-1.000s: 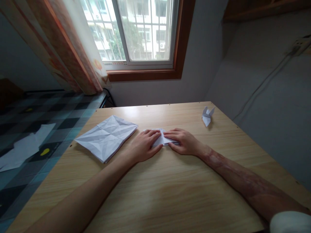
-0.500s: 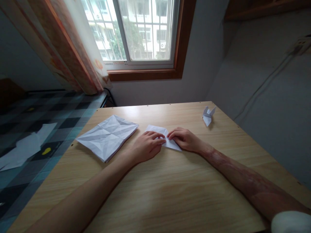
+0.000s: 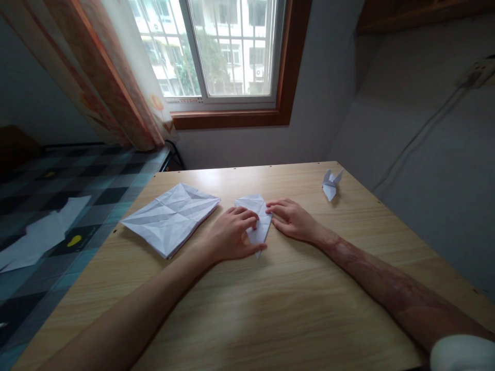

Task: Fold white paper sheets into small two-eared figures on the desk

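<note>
A folded sheet of white paper [image 3: 263, 222] lies flat on the wooden table, its narrow tip pointing toward me. My left hand [image 3: 236, 232] rests over its left side with the fingers spread; the thumb reaches across near the lower tip. At the paper's right edge, my right hand [image 3: 291, 219] touches it with the fingertips, fingers stretched out and apart. Part of the paper is hidden beneath my left hand. To the left sits a stack of creased white paper sheets [image 3: 170, 214].
A small folded paper figure [image 3: 330, 184] stands near the table's far right corner. Beside the table [image 3: 232, 319] on the left is a bed with a checked cover [image 3: 112, 180], holding loose white paper [image 3: 42, 232]. A cable [image 3: 417, 131] hangs along the right wall.
The folded paper has turned, so its point now faces me instead of lower right. My left hand's fingers have spread, and the right fingers have straightened out along the edge.
</note>
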Motion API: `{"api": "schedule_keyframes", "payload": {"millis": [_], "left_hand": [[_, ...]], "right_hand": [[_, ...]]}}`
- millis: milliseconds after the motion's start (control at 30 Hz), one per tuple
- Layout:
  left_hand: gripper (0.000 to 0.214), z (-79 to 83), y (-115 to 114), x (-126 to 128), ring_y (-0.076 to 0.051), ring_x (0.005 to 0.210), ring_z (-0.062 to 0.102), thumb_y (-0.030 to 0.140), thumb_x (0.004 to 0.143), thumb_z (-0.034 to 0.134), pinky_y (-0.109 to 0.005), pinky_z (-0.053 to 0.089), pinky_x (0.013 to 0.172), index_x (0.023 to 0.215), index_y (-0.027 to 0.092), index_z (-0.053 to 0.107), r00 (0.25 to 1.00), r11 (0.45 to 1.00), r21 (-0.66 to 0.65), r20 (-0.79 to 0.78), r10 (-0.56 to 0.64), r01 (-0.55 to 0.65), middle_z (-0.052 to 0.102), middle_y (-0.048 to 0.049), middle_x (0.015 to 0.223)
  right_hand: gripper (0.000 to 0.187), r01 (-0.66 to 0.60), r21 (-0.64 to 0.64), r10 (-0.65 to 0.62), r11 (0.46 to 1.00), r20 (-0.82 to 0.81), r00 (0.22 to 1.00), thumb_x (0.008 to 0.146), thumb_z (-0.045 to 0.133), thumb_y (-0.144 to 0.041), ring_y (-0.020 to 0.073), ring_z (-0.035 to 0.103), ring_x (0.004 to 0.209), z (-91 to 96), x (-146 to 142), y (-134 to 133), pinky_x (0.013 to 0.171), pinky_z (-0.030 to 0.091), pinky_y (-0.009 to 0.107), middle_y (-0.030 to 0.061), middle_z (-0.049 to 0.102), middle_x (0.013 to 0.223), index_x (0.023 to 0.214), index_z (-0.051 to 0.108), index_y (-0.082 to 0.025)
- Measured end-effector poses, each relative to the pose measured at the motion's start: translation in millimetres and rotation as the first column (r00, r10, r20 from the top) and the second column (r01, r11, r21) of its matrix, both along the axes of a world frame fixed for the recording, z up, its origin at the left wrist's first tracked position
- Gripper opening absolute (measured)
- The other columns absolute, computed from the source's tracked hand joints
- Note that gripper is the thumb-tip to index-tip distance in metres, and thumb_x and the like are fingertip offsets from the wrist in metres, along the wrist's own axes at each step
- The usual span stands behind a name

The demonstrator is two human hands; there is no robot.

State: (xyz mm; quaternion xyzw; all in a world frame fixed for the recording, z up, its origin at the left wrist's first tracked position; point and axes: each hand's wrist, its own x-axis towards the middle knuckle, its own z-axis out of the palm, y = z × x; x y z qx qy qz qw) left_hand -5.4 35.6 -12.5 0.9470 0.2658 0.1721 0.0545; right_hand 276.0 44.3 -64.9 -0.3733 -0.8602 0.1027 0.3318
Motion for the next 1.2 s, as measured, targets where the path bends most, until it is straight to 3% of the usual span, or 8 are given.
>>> {"api": "schedule_keyframes", "payload": {"millis": [100, 267, 433, 567, 867, 1033, 1133, 1200], "left_hand": [[0.047, 3.4, -8, 6, -0.034, 0.11, 0.07, 0.066, 0.09, 0.08, -0.05, 0.055, 0.1, 0.105, 0.022, 0.075, 0.991, 0.996, 0.064, -0.112, 0.076, -0.07, 0.077, -0.0122, 0.116], [0.025, 8.7, -13, 8, -0.031, 0.095, 0.073, 0.042, 0.09, 0.075, -0.045, 0.059, 0.085, 0.102, 0.021, 0.075, 0.969, 0.994, 0.065, -0.228, 0.098, -0.085, 0.076, -0.0123, 0.109], [0.026, 20.6, -12, -1, -0.03, 0.082, 0.077, 0.019, 0.08, 0.068, -0.039, 0.057, 0.07, 0.105, 0.02, 0.074, 0.936, 0.995, 0.019, -0.336, 0.1, -0.1, 0.077, -0.0111, 0.104], [0.03, 26.5, -11, -5, -0.032, 0.085, 0.078, 0.019, 0.081, 0.067, -0.039, 0.057, 0.069, 0.11, 0.02, 0.074, 0.937, 0.997, 0.001, -0.34, 0.078, -0.083, 0.078, -0.0113, 0.108], [0.016, 5.5, 5, -6, -0.025, 0.075, 0.076, 0.021, 0.1, 0.057, -0.033, 0.053, 0.066, 0.104, 0.018, 0.073, 0.946, 0.991, 0.076, -0.295, 0.132, -0.114, 0.077, -0.0123, 0.103], [0.022, 3.1, 14, -11, -0.019, 0.072, 0.071, 0.029, 0.107, 0.052, -0.029, 0.051, 0.067, 0.112, 0.019, 0.071, 0.969, 0.958, -0.22, 0.124, 0.214, -0.184, 0.078, -0.0061, 0.091], [0.028, 0.7, 17, -7, -0.018, 0.079, 0.071, 0.042, 0.107, 0.058, -0.029, 0.054, 0.071, 0.114, 0.019, 0.072, 0.863, 0.851, -0.521, 0.399, 0.309, -0.064, 0.078, -0.0057, 0.092], [0.035, -2.5, 19, -4, -0.018, 0.077, 0.069, 0.05, 0.1, 0.068, -0.028, 0.052, 0.068, 0.112, 0.017, 0.073, 0.807, 0.76, -0.649, 0.465, 0.363, 0.032, 0.077, -0.006, 0.09]], "right_hand": [[0.025, 0.023, 0.032, -0.024, 0.999, 0.038, 0.999, 0.096, 0.072, -0.019, 0.0309, 0.07, 0.121, 4.0, -2, -4, 0.11, 0.056, 0.052, 0.0088, 0.079, 0.131, 0.12, 0.077, -0.027], [0.017, 0.041, 0.068, -0.044, 0.997, 0.046, 0.998, 0.094, 0.075, -0.02, 0.0305, 0.069, 0.113, 7.1, -3, -8, 0.105, 0.057, 0.05, 0.0082, 0.078, 0.118, 0.109, 0.076, -0.026], [0.036, -0.043, 0.053, 0.038, 0.998, 0.079, 0.996, 0.093, 0.078, -0.024, 0.0333, 0.066, 0.135, 8.6, -2, -11, 0.12, 0.05, 0.056, 0.0101, 0.075, 0.143, 0.128, 0.072, -0.027], [0.047, -0.048, 0.008, 0.047, 0.999, 0.095, 0.994, 0.096, 0.079, -0.032, 0.0325, 0.065, 0.144, 9.7, -3, -12, 0.131, 0.037, 0.062, 0.0114, 0.072, 0.151, 0.142, 0.068, -0.029], [0.042, 0.003, 0.076, -0.012, 0.997, 0.115, 0.993, 0.096, 0.083, -0.047, 0.0326, 0.074, 0.125, 6.9, -3, -10, 0.129, 0.04, 0.062, 0.0107, 0.08, 0.132, 0.132, 0.073, -0.029], [0.036, 0.079, 0.116, -0.079, 0.99, -0.001, 0.997, 0.097, 0.081, -0.038, 0.0327, 0.075, 0.123, 4.3, -3, -8, 0.128, 0.041, 0.062, 0.0087, 0.08, 0.133, 0.131, 0.071, -0.029], [0.023, 0.218, 0.101, -0.191, 0.971, -0.224, 0.956, 0.101, 0.077, -0.036, 0.0307, 0.077, 0.109, 2.9, -2, -8, 0.123, 0.049, 0.058, 0.0073, 0.083, 0.117, 0.122, 0.073, -0.028], [0.035, 0.269, 0.003, -0.249, 0.963, -0.368, 0.896, 0.099, 0.08, -0.041, 0.0303, 0.076, 0.109, 2.0, 0, -7, 0.112, 0.058, 0.053, 0.0089, 0.081, 0.124, 0.13, 0.07, -0.027]]}}
